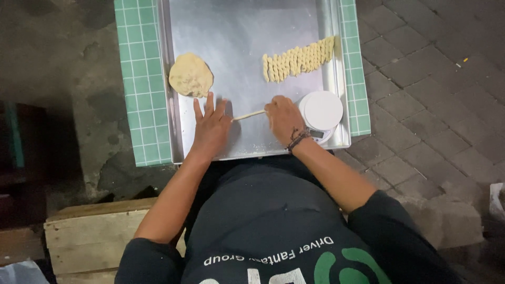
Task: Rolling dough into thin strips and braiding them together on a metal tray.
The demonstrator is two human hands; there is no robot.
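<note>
My dark shirt with its pale and green print (273,236) fills the bottom of the view, nearest the camera, with both bare forearms reaching up from it to the metal tray (242,31).

My left hand (210,126) lies flat and released on the tray, fingers spread and pointing away from me, palm down on the metal. It grips nothing; the near end of the thin dough rope (249,114) lies just at its thumb side, and whether it touches I cannot tell.

My right hand (283,118) rests knuckles up, loosely curled over the far end of the same rope. The rope runs between the two hands, slightly tilted, lying on the tray. A dark braided bracelet (299,138) circles this wrist.

Beyond the left hand, just past its fingertips, sits a rounded lump of pale dough (190,75) at the tray's edge. Beyond the right hand, well apart from it, a row of twisted dough pieces (298,59) lies side by side, slanting across the tray.

Just beside the right hand, on its outer side, stands a small white kitchen scale (322,111) with a round platform.

The tray rests on a worktop of green tiles (139,94). Outside the left arm stands a wooden crate (89,236); outside the right lies grey paving (431,105).
</note>
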